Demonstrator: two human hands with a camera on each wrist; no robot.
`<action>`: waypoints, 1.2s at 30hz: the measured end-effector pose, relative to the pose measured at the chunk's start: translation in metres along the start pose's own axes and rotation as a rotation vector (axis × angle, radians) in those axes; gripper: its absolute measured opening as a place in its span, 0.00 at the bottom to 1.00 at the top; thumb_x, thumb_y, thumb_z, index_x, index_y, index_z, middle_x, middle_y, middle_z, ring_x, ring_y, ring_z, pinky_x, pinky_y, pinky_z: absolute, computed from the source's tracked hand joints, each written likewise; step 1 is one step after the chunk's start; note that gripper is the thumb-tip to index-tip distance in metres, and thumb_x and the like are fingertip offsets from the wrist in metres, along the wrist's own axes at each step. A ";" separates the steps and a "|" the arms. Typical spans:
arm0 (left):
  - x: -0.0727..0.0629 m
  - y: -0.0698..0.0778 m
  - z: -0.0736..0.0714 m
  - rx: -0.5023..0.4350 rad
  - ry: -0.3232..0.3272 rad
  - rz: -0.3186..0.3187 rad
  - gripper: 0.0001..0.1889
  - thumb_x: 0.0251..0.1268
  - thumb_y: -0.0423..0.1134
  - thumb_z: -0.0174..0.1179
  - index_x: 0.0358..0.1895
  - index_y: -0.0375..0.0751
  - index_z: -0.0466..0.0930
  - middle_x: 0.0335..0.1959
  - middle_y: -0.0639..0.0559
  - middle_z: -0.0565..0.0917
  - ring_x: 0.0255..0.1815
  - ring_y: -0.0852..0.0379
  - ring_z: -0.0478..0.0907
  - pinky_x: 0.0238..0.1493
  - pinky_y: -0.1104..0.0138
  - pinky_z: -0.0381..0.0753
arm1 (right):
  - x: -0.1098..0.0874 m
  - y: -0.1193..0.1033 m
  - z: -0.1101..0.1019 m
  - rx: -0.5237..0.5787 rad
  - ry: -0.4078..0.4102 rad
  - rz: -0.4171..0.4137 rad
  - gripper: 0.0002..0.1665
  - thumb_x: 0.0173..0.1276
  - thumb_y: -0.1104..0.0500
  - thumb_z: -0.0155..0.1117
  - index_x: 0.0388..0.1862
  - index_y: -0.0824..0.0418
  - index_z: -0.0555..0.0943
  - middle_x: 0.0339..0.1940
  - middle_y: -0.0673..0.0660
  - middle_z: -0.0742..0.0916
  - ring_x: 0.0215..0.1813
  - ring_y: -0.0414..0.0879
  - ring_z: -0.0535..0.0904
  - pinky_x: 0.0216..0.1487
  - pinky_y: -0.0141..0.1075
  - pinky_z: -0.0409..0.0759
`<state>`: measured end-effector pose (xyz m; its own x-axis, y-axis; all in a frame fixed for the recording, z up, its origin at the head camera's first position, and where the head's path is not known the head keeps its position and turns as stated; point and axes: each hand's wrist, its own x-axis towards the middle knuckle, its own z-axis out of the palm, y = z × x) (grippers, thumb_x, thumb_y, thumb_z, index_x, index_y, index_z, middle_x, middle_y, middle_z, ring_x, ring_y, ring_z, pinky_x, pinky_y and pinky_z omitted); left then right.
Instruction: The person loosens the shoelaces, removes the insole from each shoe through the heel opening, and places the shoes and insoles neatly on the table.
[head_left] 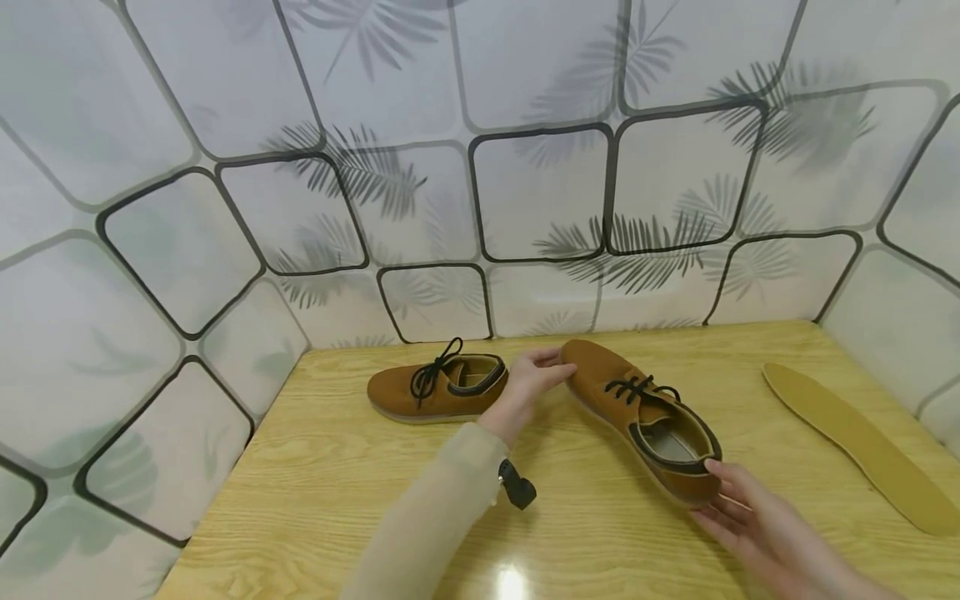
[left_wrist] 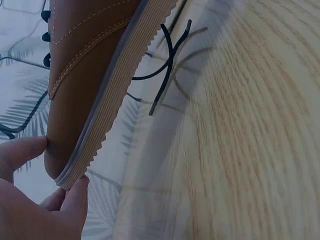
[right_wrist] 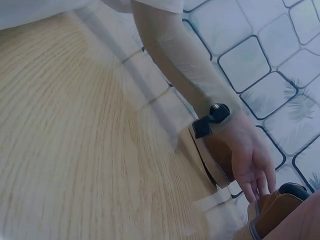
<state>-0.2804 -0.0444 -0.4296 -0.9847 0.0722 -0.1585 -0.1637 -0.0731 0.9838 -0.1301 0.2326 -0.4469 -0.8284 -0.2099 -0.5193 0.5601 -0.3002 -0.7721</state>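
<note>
Shoe (head_left: 626, 410), brown with black laces, is in both my hands over the wooden table (head_left: 592, 525): my left hand (head_left: 527, 387) pinches the toe while my right hand (head_left: 761, 521) grips the heel. A matching shoe (head_left: 438, 404) sits upright on the table, just beside my left hand, and a tan insole (head_left: 855, 437) lies flat to the right, apart from both shoes.

The held shoe (left_wrist: 82, 100) is cut off by the edges of 2 views, left and right wrist.
</note>
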 end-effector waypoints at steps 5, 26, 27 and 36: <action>0.008 -0.005 0.009 0.064 -0.007 -0.012 0.26 0.68 0.30 0.71 0.70 0.36 0.80 0.67 0.41 0.84 0.70 0.45 0.80 0.72 0.58 0.81 | 0.005 0.004 0.002 0.021 0.004 0.011 0.47 0.87 0.42 0.46 0.84 0.59 0.33 0.76 0.67 0.54 0.79 0.56 0.57 0.66 0.35 0.84; 0.023 -0.029 0.032 0.176 0.037 -0.057 0.24 0.70 0.30 0.70 0.67 0.33 0.81 0.64 0.40 0.86 0.65 0.46 0.84 0.63 0.62 0.86 | 0.000 0.007 0.013 -0.077 0.018 0.096 0.66 0.85 0.39 0.49 0.78 0.78 0.15 0.82 0.84 0.32 0.85 0.72 0.44 0.74 0.45 0.79; 0.023 -0.028 0.033 0.183 0.036 -0.060 0.24 0.70 0.30 0.70 0.68 0.34 0.81 0.64 0.40 0.86 0.65 0.47 0.84 0.63 0.62 0.87 | 0.000 0.006 0.014 -0.099 0.024 0.104 0.67 0.84 0.38 0.49 0.77 0.78 0.14 0.81 0.85 0.31 0.85 0.74 0.43 0.79 0.49 0.73; 0.030 -0.021 0.041 0.142 0.017 -0.074 0.23 0.72 0.30 0.69 0.68 0.32 0.81 0.63 0.36 0.84 0.63 0.43 0.85 0.62 0.60 0.88 | 0.009 0.001 0.024 -0.098 0.033 0.087 0.65 0.85 0.43 0.53 0.78 0.79 0.18 0.81 0.87 0.35 0.83 0.74 0.50 0.70 0.44 0.82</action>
<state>-0.3037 0.0002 -0.4512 -0.9713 0.0554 -0.2314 -0.2272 0.0735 0.9711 -0.1371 0.2086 -0.4433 -0.7774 -0.1998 -0.5964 0.6278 -0.1893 -0.7550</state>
